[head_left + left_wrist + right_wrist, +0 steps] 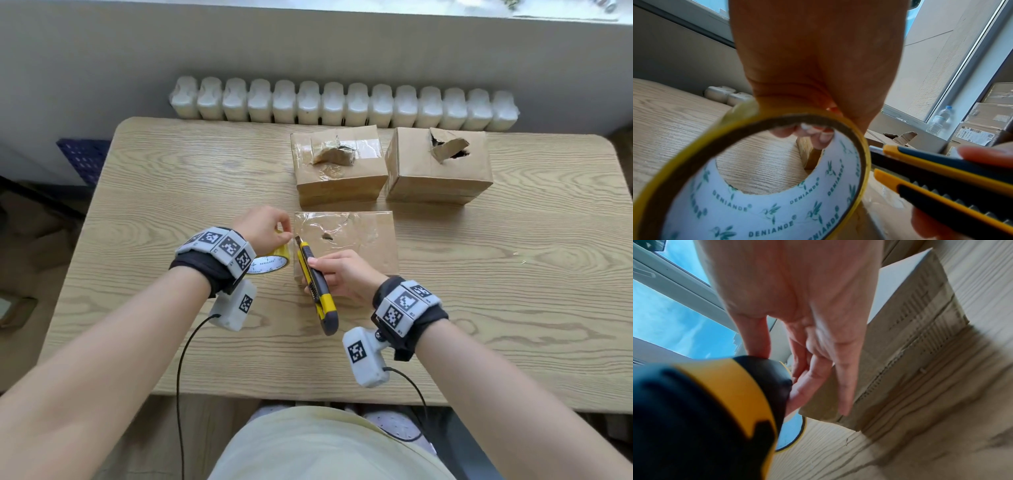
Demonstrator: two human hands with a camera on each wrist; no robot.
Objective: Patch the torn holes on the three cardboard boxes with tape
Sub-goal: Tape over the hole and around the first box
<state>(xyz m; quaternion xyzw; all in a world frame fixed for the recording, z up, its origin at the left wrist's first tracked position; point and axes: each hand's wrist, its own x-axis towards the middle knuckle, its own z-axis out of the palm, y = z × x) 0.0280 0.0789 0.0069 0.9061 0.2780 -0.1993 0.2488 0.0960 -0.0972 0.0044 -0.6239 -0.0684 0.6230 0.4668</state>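
Three cardboard boxes stand on the wooden table. The near box has clear tape over a small hole. The back left box has a taped torn flap. A ragged open hole shows in the back right box. My left hand grips the yellow tape roll by its rim at the near box's left edge; the left wrist view shows the roll close up. My right hand holds a yellow and black utility knife, its tip beside the roll.
A white radiator runs along the wall behind the table. A blue crate sits on the floor at the left. In the left wrist view a water bottle and stacked cartons stand at the window.
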